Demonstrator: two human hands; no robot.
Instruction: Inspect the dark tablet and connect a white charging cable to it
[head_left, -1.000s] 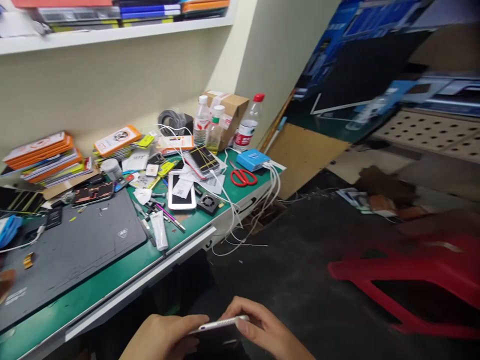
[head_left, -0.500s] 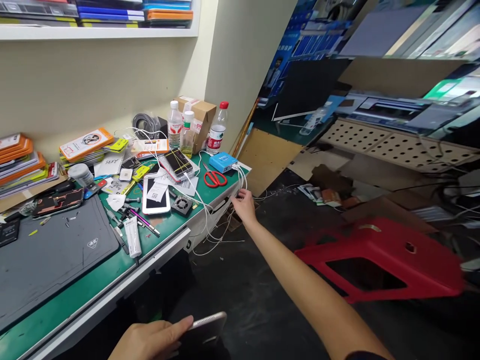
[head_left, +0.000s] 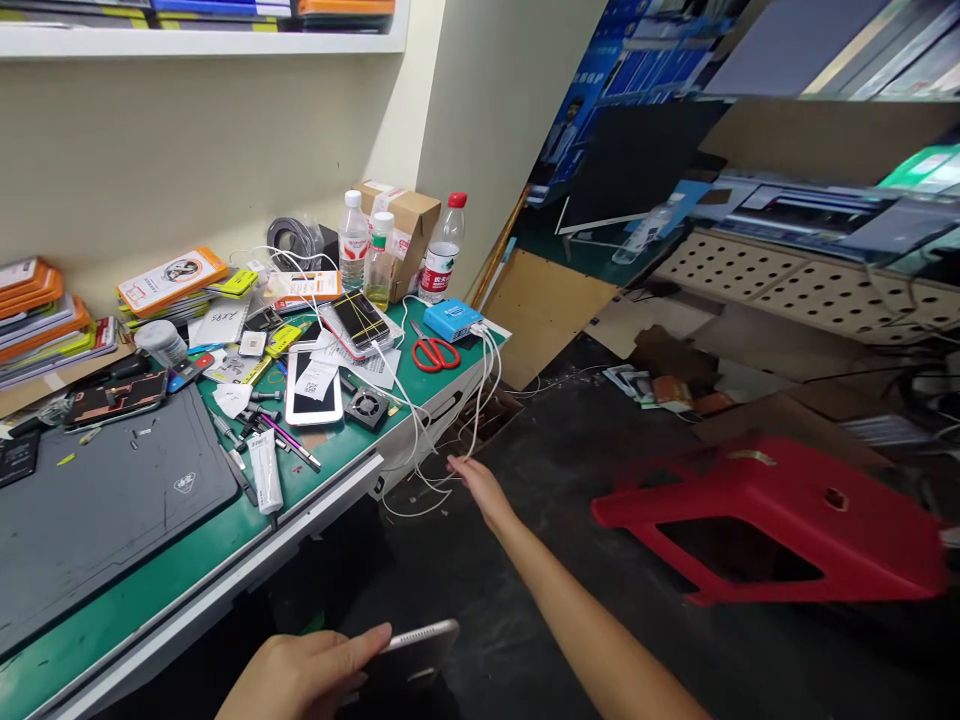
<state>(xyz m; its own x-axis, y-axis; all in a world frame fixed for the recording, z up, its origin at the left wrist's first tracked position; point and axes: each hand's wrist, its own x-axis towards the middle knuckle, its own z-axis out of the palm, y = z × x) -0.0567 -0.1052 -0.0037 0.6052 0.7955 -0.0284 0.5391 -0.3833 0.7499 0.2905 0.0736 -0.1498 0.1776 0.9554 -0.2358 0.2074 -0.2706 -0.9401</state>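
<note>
My left hand point(head_left: 304, 665) is closed around a thin tablet point(head_left: 420, 650) at the bottom of the view. The tablet's pale edge, with a row of small speaker holes, faces up, and its face is in shadow. Beyond the bench's front edge, my right hand point(head_left: 480, 488) pinches a white charging cable point(head_left: 480, 405). Several such cables run from a blue multi-port charger point(head_left: 452, 320) on the bench corner and hang in loops. One white cable is plugged into a phone point(head_left: 360, 322) with yellow bands across its screen.
Red-handled scissors point(head_left: 435, 354), a small fan point(head_left: 366, 408), a white-framed device point(head_left: 313, 390) and a white tube point(head_left: 265, 472) lie on the green bench. Bottles point(head_left: 444, 250) and a cardboard box point(head_left: 409, 235) stand behind. A red plastic stool point(head_left: 780, 520) lies tipped on the dark floor.
My right hand has moved down and toward me from beside the charger, drawing along the cable. My left hand still holds the tablet in nearly the same place.
</note>
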